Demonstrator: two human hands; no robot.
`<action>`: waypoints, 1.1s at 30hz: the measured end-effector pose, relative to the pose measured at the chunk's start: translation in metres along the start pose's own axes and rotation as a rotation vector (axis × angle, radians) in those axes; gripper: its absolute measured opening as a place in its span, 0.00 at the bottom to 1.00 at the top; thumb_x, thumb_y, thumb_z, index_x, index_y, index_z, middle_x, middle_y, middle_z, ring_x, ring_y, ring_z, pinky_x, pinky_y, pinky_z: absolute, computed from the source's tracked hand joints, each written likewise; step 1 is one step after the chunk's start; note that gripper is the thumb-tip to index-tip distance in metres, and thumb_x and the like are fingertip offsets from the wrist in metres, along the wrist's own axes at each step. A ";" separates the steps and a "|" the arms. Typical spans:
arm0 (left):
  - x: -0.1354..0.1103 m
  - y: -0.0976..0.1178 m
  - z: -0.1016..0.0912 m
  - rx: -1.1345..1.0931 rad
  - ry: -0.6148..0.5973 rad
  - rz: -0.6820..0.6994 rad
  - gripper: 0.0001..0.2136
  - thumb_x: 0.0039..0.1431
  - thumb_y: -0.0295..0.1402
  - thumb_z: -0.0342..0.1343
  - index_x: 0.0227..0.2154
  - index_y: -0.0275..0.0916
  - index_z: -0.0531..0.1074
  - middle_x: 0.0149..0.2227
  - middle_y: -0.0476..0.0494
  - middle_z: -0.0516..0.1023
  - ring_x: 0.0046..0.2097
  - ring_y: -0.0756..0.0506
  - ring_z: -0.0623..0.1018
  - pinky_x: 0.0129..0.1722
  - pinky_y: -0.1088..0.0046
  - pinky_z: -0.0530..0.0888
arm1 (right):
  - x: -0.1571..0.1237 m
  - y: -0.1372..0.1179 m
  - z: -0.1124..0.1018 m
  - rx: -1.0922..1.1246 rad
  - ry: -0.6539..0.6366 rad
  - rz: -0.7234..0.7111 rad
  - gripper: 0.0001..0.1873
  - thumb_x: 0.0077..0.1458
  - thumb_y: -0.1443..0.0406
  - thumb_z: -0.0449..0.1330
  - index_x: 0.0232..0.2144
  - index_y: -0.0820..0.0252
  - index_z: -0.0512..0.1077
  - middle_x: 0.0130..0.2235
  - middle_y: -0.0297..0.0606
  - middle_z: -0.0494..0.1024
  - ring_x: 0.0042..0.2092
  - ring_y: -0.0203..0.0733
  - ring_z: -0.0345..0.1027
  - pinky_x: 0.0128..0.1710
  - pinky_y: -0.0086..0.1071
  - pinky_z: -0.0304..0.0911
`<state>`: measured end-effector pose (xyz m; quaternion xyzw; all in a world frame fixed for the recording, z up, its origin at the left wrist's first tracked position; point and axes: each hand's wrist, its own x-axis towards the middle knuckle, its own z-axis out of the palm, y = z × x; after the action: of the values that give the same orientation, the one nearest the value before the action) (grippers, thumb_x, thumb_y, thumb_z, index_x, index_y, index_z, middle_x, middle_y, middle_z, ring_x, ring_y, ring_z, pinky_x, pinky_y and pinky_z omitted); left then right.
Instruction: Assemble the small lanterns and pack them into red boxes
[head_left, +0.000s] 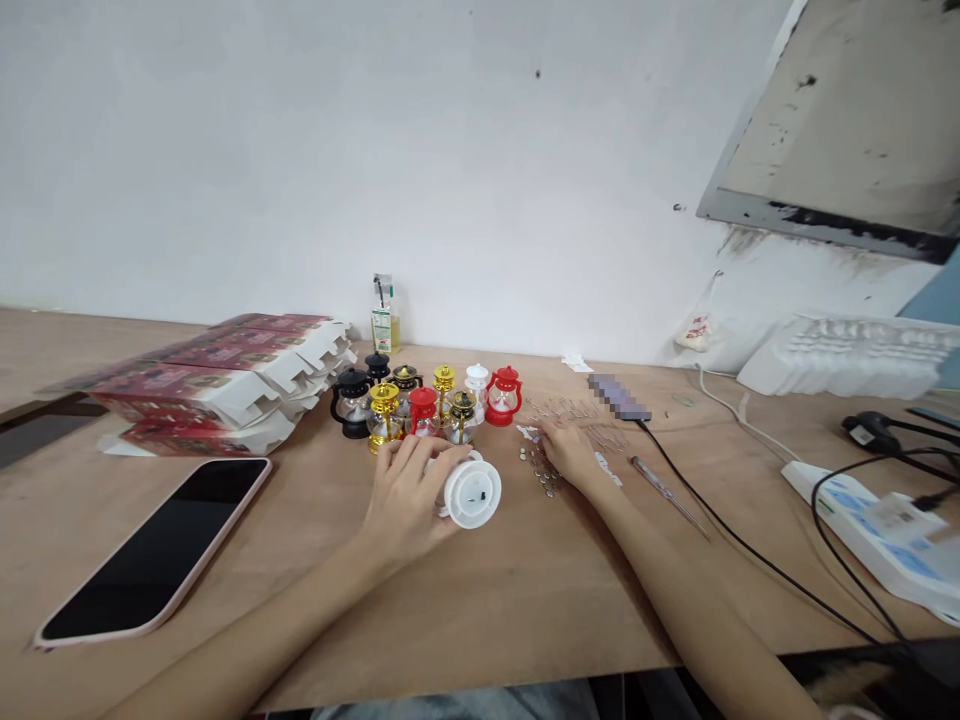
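My left hand (409, 490) is wrapped around a small white toy lantern (471, 490) lying on its side, its round base turned toward me. My right hand (568, 450) rests on the wooden table (480, 610), fingers curled down onto a scatter of small button-cell batteries (541, 468); whether it pinches one is hidden. Just behind my left hand stands a cluster of several toy lanterns (420, 405) in black, gold, red and white.
A phone (157, 545) in a pink case lies at the front left. Flat red-and-white cartons (217, 385) are stacked at the left. A small bottle (384, 318) stands by the wall. Tweezers (664, 492), black cables (750, 550) and a power strip (877, 530) lie on the right.
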<state>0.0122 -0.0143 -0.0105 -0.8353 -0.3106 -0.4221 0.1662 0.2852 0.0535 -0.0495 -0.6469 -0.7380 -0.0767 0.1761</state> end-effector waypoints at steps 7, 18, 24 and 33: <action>0.000 0.002 0.000 -0.284 -0.050 -0.143 0.13 0.51 0.32 0.54 0.40 0.40 0.62 0.48 0.36 0.73 0.50 0.39 0.73 0.46 0.61 0.67 | 0.000 0.000 0.003 0.273 0.168 0.026 0.14 0.55 0.72 0.50 0.41 0.62 0.72 0.41 0.45 0.79 0.41 0.44 0.72 0.42 0.36 0.65; -0.001 0.003 -0.001 -0.496 -0.157 -0.308 0.23 0.46 0.29 0.54 0.48 0.40 0.57 0.45 0.38 0.72 0.44 0.42 0.75 0.43 0.64 0.72 | 0.001 -0.003 0.007 0.806 0.270 0.137 0.12 0.50 0.62 0.56 0.33 0.66 0.74 0.32 0.44 0.80 0.33 0.42 0.74 0.37 0.37 0.69; -0.004 0.001 0.004 -0.465 -0.180 -0.200 0.30 0.50 0.30 0.53 0.56 0.38 0.51 0.53 0.32 0.65 0.55 0.36 0.66 0.53 0.56 0.66 | 0.000 -0.013 0.005 1.029 0.224 0.154 0.19 0.47 0.53 0.60 0.32 0.65 0.76 0.31 0.43 0.80 0.31 0.42 0.73 0.34 0.38 0.70; -0.003 -0.001 0.005 -0.277 -0.295 -0.247 0.27 0.45 0.29 0.52 0.52 0.39 0.62 0.48 0.37 0.67 0.52 0.35 0.66 0.48 0.56 0.64 | -0.025 -0.058 -0.028 1.126 0.301 -0.046 0.13 0.54 0.59 0.58 0.40 0.57 0.75 0.34 0.35 0.76 0.27 0.33 0.68 0.30 0.31 0.67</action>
<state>0.0134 -0.0117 -0.0158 -0.8583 -0.3708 -0.3512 -0.0501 0.2350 0.0122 -0.0252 -0.4195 -0.6456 0.2324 0.5942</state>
